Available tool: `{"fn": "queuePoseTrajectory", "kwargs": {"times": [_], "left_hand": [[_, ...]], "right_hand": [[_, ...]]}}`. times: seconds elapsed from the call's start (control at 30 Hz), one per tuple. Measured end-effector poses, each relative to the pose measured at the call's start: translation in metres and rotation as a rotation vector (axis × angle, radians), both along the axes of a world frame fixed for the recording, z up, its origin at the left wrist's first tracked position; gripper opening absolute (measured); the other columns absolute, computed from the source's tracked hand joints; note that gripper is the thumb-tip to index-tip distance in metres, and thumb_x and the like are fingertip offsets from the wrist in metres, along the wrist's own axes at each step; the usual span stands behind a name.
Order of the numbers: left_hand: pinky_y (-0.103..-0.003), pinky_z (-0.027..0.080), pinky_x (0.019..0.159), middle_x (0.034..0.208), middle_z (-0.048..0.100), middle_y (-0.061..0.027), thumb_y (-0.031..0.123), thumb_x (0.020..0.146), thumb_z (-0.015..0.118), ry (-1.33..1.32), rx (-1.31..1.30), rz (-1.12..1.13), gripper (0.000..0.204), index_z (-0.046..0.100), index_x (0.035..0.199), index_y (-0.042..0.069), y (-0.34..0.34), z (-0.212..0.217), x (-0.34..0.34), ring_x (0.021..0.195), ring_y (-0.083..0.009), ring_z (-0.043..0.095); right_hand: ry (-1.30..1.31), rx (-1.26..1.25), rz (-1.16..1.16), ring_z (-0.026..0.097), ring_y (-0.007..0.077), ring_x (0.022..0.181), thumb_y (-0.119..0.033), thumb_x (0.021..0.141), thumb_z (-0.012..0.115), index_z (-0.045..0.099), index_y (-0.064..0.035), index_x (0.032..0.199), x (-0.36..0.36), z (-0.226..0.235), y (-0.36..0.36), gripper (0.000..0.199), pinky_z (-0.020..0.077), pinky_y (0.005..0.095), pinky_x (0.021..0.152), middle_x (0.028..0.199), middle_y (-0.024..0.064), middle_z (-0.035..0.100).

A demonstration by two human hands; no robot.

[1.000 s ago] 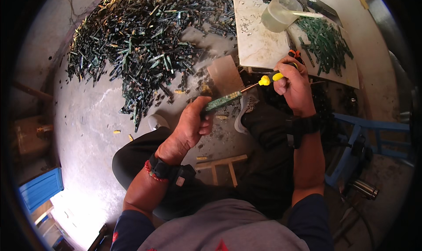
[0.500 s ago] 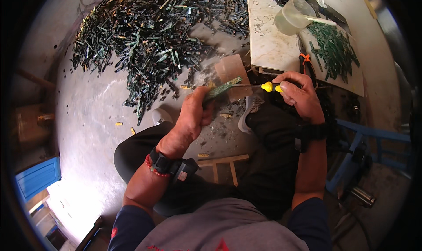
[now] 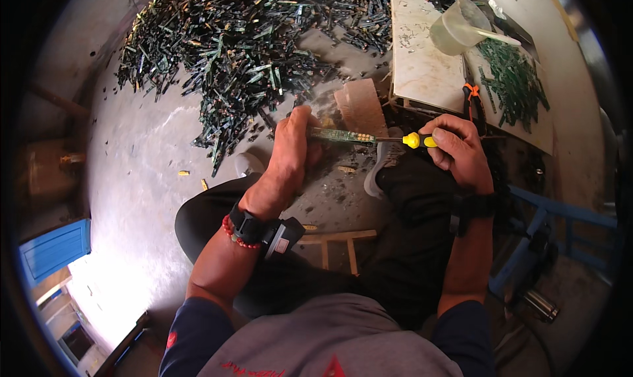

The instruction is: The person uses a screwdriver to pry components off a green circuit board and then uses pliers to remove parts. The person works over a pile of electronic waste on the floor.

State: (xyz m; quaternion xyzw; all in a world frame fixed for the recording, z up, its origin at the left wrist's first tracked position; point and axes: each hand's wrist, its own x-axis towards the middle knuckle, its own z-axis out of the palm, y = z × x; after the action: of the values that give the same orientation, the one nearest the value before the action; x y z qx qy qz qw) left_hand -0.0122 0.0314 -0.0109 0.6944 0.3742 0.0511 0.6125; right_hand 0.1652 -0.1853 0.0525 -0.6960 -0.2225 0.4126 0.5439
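Note:
My left hand [image 3: 290,146] is closed around one end of a narrow green circuit board strip [image 3: 336,135], which points to the right and has a row of gold pads near its free end. In my right hand [image 3: 458,146] is a screwdriver [image 3: 414,140] with a yellow and black handle, its thin shaft aimed left. The shaft's tip meets or overlaps the strip's free end; whether it presses into the board I cannot tell. Both hands are above the floor, in front of my knees. Below them, small yellow pieces [image 3: 346,169] lie on the concrete.
A large heap of dark strips [image 3: 244,54] covers the floor at the far left. On a white board [image 3: 422,67] at the right are a translucent cup [image 3: 458,27], orange-handled pliers [image 3: 472,100] and a pile of green strips [image 3: 514,87]. A reddish brick-like slab [image 3: 362,106] lies ahead.
The board strip has swung from tilted up to nearly level, its free end now lower and further right. The screwdriver has shifted slightly right in the picture, as has the whole scene.

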Motion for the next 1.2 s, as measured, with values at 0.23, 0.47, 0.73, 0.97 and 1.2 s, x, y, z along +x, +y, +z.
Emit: {"fn": "queuePoseTrajectory", "kwargs": {"times": [0.23,0.47,0.73,0.97,1.2], "left_hand": [[-0.031,0.040,0.045,0.069,0.056,-0.0060,0.028,0.086,0.058,-0.165,-0.353,0.266,0.024,0.054,0.086,0.004,0.013,0.000,0.004,0.051,-0.0175,0.052],[-0.026,0.034,0.036,0.056,0.050,-0.0021,0.045,0.090,0.047,-0.220,-0.503,0.591,0.041,0.053,0.069,0.010,0.031,-0.002,0.018,0.038,-0.0134,0.041],[-0.031,0.043,0.049,0.060,0.050,-0.0030,0.034,0.089,0.053,-0.366,-0.601,0.662,0.031,0.051,0.069,0.011,0.043,-0.018,0.015,0.050,-0.0159,0.048],[-0.031,0.040,0.049,0.062,0.048,-0.0021,0.031,0.089,0.051,-0.296,-0.527,0.712,0.026,0.050,0.072,0.010,0.037,-0.007,0.015,0.053,-0.0158,0.046],[-0.031,0.040,0.052,0.062,0.048,-0.0040,0.028,0.089,0.048,-0.328,-0.464,0.660,0.027,0.049,0.070,0.008,0.039,-0.020,0.013,0.053,-0.0167,0.046]], "right_hand": [[0.146,0.082,-0.020,0.049,0.0064,0.054,-0.020,0.096,0.049,0.064,0.0034,0.103,-0.016,-0.008,0.007,0.029,0.0346,0.0192,0.047,0.065,0.0048,0.058],[0.364,0.068,0.009,0.044,0.0068,0.053,-0.022,0.100,0.043,0.055,0.0053,0.117,-0.047,-0.010,0.022,0.034,0.0357,0.0191,0.051,0.069,0.0063,0.058],[0.384,0.035,0.178,0.042,0.0056,0.058,-0.012,0.096,0.048,0.049,0.0042,0.124,-0.067,-0.002,0.030,0.033,0.0351,0.0196,0.055,0.074,0.0043,0.054],[0.180,0.056,0.127,0.039,0.0029,0.064,-0.012,0.096,0.051,0.049,0.0032,0.127,-0.087,-0.015,0.032,0.035,0.0336,0.0186,0.057,0.073,-0.0032,0.048],[0.254,0.101,0.198,0.035,0.0027,0.059,-0.010,0.097,0.049,0.051,0.0045,0.125,-0.081,-0.016,0.032,0.032,0.0300,0.0195,0.053,0.069,-0.0037,0.045]]}}
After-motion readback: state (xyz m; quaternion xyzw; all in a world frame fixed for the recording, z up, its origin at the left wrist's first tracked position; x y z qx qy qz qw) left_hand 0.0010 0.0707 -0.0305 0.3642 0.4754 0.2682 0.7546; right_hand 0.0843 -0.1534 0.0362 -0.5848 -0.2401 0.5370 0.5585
